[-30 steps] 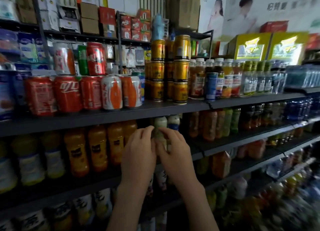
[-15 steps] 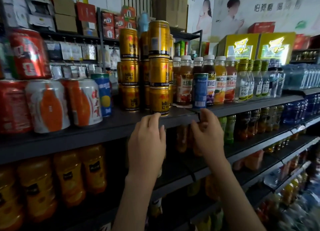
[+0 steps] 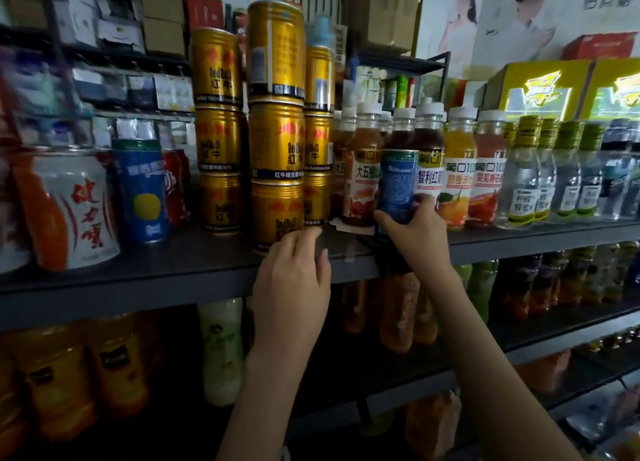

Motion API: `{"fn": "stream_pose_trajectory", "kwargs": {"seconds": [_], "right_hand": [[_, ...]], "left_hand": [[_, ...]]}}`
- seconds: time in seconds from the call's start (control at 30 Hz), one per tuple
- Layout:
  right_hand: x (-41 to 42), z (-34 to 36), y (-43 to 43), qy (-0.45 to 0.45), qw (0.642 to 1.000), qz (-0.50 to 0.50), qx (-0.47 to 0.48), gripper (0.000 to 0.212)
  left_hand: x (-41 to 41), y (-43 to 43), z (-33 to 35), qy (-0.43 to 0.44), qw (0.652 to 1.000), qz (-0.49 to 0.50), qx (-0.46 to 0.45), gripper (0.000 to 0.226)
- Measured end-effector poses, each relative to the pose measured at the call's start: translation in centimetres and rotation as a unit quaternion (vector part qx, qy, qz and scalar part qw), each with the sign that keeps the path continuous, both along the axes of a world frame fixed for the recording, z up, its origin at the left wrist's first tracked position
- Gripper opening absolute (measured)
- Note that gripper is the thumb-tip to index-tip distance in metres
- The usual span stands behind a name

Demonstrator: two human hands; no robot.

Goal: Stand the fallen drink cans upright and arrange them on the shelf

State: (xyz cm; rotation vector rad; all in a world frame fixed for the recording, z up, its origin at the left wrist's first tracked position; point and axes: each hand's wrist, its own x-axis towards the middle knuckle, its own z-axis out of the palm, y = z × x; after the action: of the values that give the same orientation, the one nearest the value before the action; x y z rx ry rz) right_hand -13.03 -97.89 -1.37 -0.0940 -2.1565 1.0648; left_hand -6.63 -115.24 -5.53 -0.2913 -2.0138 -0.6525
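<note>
A slim blue metal can (image 3: 398,183), right of the stacked gold cans (image 3: 275,142), has now been clasped by the right hand (image 3: 419,232); arranging is judged begun. The left hand's (image 3: 294,270) fingers are spread, empty.

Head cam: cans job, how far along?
Done: the gold cans stand stacked three high; the orange-and-white can and the yellow-spot blue can stand upright on the shelf. In hand: the right hand grips a dark blue can, upright in front of the bottles; the left hand is open by the lowest gold can. Left: placing that can; no fallen can shows here.
</note>
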Motion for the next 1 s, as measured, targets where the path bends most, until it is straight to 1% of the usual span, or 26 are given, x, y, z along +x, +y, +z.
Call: {"fn": "stream_pose_trajectory", "kwargs": {"seconds": [0.1, 0.2, 0.27, 0.37, 0.43, 0.5, 0.6, 0.63, 0.67, 0.77, 0.8, 0.87, 0.9, 0.93, 0.97, 1.0], "right_hand": [[-0.5, 0.0, 0.3, 0.001, 0.999, 0.008, 0.041, 0.055], [-0.5, 0.0, 0.8, 0.008, 0.999, 0.013, 0.046, 0.052], [0.1, -0.2, 1.1, 0.031, 0.998, 0.022, 0.045, 0.051], [2.8, -0.5, 0.8, 0.093, 0.993, 0.066, 0.039, 0.053], [5.4, -0.4, 0.1, 0.136, 0.984, 0.109, 0.037, 0.056], [7.8, -0.1, -1.3, 0.163, 0.971, 0.168, 0.043, 0.057], [9.9, -0.3, -4.3, 0.176, 0.949, 0.250, 0.079, 0.055], [10.2, -0.5, -5.5, 0.178, 0.942, 0.270, 0.090, 0.056], [10.4, -0.8, -6.9, 0.177, 0.935, 0.291, 0.101, 0.058], [10.5, -1.4, -11.4, 0.161, 0.906, 0.370, 0.124, 0.060], [10.4, -1.4, -12.8, 0.144, 0.894, 0.405, 0.127, 0.060], [10.0, -0.9, -15.0, 0.077, 0.858, 0.493, 0.117, 0.055], [9.8, -0.5, -16.0, 0.042, 0.840, 0.530, 0.107, 0.051], [9.5, -0.2, -17.1, 0.022, 0.832, 0.546, 0.097, 0.044], [8.9, 0.2, -18.1, 0.024, 0.839, 0.537, 0.088, 0.038], [8.3, 0.5, -19.2, 0.038, 0.854, 0.512, 0.079, 0.036]], "left_hand": [[-0.3, 1.3, 0.1, -0.001, 1.000, 0.026, 0.005, 0.027], [-0.3, 2.4, -0.2, 0.008, 0.999, 0.036, 0.006, 0.025], [0.0, 2.9, -0.2, 0.014, 0.999, 0.021, 0.024, 0.024], [0.5, 3.3, 0.0, 0.007, 0.995, -0.042, 0.091, 0.024], [1.6, 3.4, 0.4, -0.015, 0.979, -0.113, 0.167, 0.027], [3.4, 3.3, 1.3, -0.052, 0.949, -0.188, 0.247, 0.034], [5.5, 1.7, 2.0, -0.066, 0.911, -0.254, 0.317, 0.035], [6.1, 0.7, 2.1, -0.061, 0.910, -0.251, 0.323, 0.038], [6.5, -0.4, 2.1, -0.053, 0.917, -0.232, 0.321, 0.043], [7.6, -4.6, 1.9, -0.027, 0.935, -0.139, 0.324, 0.047], [8.1, -6.1, 1.8, -0.021, 0.934, -0.119, 0.336, 0.047], [8.9, -9.3, 1.6, -0.019, 0.925, -0.105, 0.366, 0.050], [9.3, -11.0, 1.4, -0.022, 0.919, -0.106, 0.380, 0.051], [9.8, -12.6, 1.4, -0.027, 0.913, -0.106, 0.393, 0.052], [10.2, -14.3, 1.6, -0.033, 0.908, -0.106, 0.403, 0.052], [10.6, -15.9, 1.7, -0.043, 0.906, -0.104, 0.407, 0.051]]}}
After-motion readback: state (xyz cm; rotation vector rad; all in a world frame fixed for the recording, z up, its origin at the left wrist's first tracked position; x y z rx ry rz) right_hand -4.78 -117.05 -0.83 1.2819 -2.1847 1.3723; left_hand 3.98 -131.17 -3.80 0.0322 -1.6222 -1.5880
